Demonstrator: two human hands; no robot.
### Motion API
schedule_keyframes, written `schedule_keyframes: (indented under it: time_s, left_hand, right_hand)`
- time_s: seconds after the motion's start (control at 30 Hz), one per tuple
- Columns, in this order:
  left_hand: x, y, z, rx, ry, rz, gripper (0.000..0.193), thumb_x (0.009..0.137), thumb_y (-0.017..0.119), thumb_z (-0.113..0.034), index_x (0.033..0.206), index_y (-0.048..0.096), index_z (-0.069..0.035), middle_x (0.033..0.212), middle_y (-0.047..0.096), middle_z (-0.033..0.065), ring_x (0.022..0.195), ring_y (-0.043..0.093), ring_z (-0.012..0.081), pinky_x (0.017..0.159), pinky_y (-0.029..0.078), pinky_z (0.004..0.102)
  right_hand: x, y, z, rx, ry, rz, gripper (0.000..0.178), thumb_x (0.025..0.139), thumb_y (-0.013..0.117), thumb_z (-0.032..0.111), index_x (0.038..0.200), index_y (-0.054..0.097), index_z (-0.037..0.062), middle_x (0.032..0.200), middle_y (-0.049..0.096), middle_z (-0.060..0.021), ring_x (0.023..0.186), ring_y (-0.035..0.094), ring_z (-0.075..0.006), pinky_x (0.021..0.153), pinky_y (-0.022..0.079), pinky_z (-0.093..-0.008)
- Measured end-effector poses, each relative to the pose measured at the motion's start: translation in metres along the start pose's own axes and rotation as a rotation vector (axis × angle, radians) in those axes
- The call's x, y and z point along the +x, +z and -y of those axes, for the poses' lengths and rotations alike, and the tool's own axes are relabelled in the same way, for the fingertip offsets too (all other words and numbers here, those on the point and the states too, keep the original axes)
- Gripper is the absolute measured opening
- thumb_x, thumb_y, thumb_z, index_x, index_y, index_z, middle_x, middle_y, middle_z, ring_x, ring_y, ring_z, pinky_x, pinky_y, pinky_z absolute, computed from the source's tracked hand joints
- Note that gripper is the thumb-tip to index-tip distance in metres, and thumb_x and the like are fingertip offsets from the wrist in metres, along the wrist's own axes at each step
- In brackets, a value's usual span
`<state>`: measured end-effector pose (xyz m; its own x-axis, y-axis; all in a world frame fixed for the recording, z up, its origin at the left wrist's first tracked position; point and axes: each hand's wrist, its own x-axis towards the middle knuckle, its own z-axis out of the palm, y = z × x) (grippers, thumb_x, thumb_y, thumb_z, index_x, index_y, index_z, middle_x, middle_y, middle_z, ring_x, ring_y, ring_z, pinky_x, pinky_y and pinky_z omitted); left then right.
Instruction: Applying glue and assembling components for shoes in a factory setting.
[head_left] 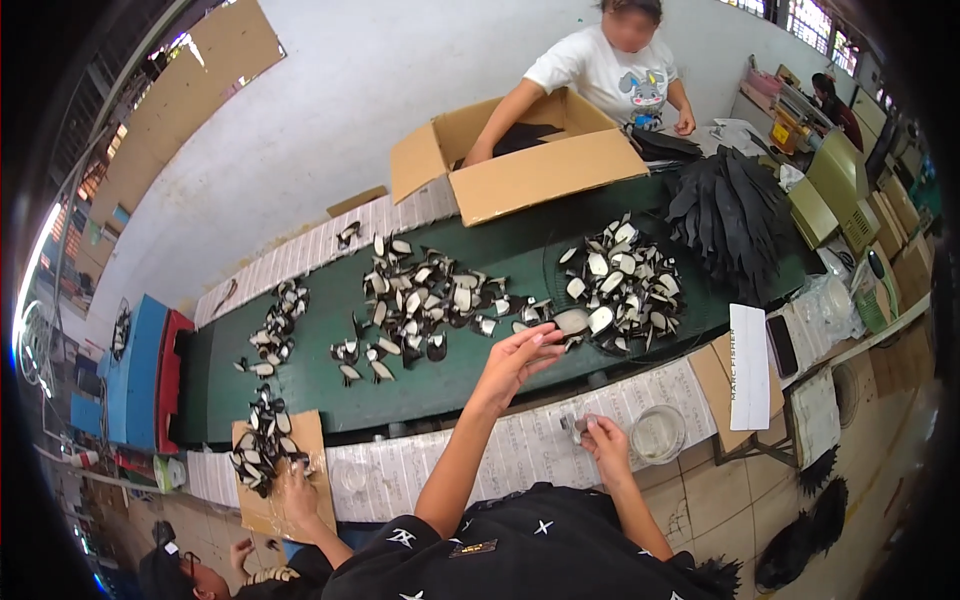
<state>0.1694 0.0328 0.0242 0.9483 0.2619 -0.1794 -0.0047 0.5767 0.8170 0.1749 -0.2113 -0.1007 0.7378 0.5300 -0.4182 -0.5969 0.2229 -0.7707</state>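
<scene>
My left hand [515, 365] reaches over the green conveyor belt [320, 395], fingers stretched out and apart. Just past its fingertips lies a pale oval piece [572, 322] at the edge of a heap of small black heel-like pieces with pale faces [625, 280]. Nearer to me, over the paper-covered ledge, my right hand [607, 445] is closed on a small grey piece [574, 426], whose exact kind I cannot make out. A clear round tub [657, 434] stands right beside that hand.
More such pieces [430, 290] lie in groups along the belt. Across it, a person [600, 70] reaches into a cardboard box [550, 175]. Black flat sheets [730, 215] are stacked at right, near a phone [781, 346]. At lower left, a co-worker's hand [298, 495] touches a cardboard sheet [310, 440].
</scene>
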Motion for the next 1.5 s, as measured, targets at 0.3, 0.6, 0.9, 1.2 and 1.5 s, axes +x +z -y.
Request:
schedule_keyframes:
  time_s: [0.3,0.6,0.9,1.2,1.5]
  left_hand:
    - [0.08,-0.105,0.07,1.506,0.552,-0.383,0.036,0.078,0.069,-0.008,0.113,0.059,-0.002,0.102,0.057,0.0166,0.077,0.061,0.0297,0.073,0.05,0.0365]
    - [0.066,-0.109,0.077,1.222,0.375,-0.377,0.014,0.078,0.067,0.0,0.088,0.057,0.0,0.084,0.055,0.0158,0.074,0.058,0.0315,0.067,0.047,0.0374]
    - [-0.102,-0.098,0.104,1.392,0.33,-0.18,0.014,0.082,0.062,-0.003,0.094,0.055,-0.002,0.094,0.055,0.015,0.091,0.057,0.0348,0.078,0.047,0.0398]
    - [-0.122,-0.079,0.124,1.527,0.413,-0.278,0.045,0.084,0.066,-0.024,0.124,0.054,-0.009,0.136,0.043,0.015,0.133,0.032,0.0376,0.107,0.028,0.0534]
    - [-0.085,-0.046,0.103,0.88,0.463,-0.079,0.03,0.08,0.061,0.007,0.105,0.065,-0.008,0.112,0.058,0.0116,0.092,0.062,0.0205,0.077,0.049,0.028]
  right_hand:
    - [0.013,-0.019,-0.029,0.01,-0.07,0.001,0.021,0.093,0.058,0.011,0.111,0.062,-0.0003,0.101,0.066,-0.0093,0.086,0.065,-0.0128,0.073,0.055,-0.0258]
    - [0.012,-0.017,-0.024,0.028,-0.06,0.024,0.022,0.093,0.058,0.011,0.112,0.061,-0.0004,0.101,0.066,-0.0091,0.087,0.064,-0.0128,0.074,0.054,-0.0255]
    - [0.015,-0.019,-0.03,0.069,-0.075,0.037,0.019,0.094,0.058,0.011,0.11,0.061,0.0018,0.096,0.066,-0.0057,0.077,0.06,-0.0088,0.067,0.051,-0.023]
    - [0.022,-0.024,-0.035,0.021,-0.118,0.059,0.019,0.093,0.059,0.014,0.11,0.061,0.0049,0.094,0.064,-0.0019,0.075,0.057,-0.0073,0.067,0.051,-0.0232]
    - [-0.019,0.008,0.0,0.351,-0.231,-0.061,0.023,0.096,0.055,0.016,0.114,0.058,0.0025,0.107,0.063,-0.0054,0.093,0.062,-0.0142,0.082,0.054,-0.0298]
